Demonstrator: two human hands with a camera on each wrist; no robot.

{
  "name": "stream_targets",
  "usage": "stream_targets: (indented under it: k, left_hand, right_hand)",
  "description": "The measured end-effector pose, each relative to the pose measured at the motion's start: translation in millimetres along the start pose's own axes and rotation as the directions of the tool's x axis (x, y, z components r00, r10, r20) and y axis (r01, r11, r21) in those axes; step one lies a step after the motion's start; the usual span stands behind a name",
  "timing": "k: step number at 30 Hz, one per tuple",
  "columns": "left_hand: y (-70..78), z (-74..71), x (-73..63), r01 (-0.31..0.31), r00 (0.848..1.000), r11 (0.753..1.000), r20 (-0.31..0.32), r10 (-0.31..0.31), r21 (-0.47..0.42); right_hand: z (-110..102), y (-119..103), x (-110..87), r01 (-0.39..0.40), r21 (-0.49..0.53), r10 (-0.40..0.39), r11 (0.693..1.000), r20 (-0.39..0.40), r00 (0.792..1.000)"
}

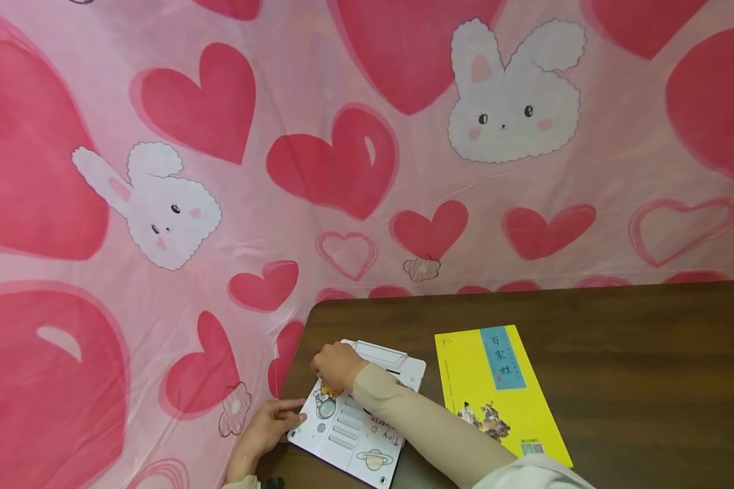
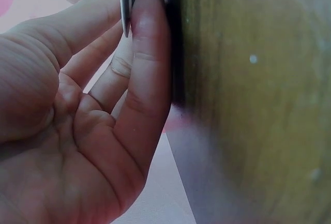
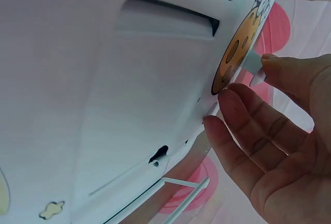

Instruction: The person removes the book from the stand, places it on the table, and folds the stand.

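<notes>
A white book stand [image 1: 327,445] with cartoon planets and slots lies on the table, its "Tiny Universe" lettering upside down. My left hand [image 1: 266,428] pinches the near-left edge. In the left wrist view, one finger of the left hand [image 2: 103,115] reaches under the thin edge. My right hand [image 1: 339,367] is at the upper left edge, its forearm crossing over the stand. Seen from the right wrist, fingertips of the right hand [image 3: 274,141] touch the edge by an orange planet, and the thumb presses a small pale tab [image 3: 252,62] sticking out there.
A yellow book [image 1: 465,373] with a blue title panel lies right of the stand. The brown wooden table [image 1: 648,380] ends at a rounded corner on the left. Pink cloth [image 1: 318,88] with hearts and rabbits hangs behind and to the left.
</notes>
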State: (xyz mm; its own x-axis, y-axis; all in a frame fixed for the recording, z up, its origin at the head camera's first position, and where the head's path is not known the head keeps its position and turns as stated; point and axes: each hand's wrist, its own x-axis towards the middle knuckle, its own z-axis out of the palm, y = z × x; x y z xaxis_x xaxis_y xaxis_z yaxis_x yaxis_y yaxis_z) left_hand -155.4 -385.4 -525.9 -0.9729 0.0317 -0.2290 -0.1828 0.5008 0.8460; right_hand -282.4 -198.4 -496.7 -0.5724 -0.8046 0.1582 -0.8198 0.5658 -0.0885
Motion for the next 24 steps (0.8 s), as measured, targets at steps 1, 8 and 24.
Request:
stream_targets:
  k: [1,8,24]
  left_hand:
    - [0.2,-0.3,0.3,-0.002,1.0,1.0,-0.003,0.002,0.003]
    - [0.0,0.3,0.3,0.004,1.0,1.0,-0.02,-0.004,0.007]
    - [-1.3,0.0,-2.2,0.0,1.0,1.0,-0.001,0.0,-0.026]
  right_hand:
    - [-0.1,0.2,-0.1,0.0,-0.002,0.0,1.0,-0.004,1.0]
    - [-0.5,-0.3,-0.5,-0.02,0.026,0.02,0.999,0.005,1.0]
    - [-27.4,59.1,-55.8,-0.135,0.127,0.138,0.983,-0.016,0.99]
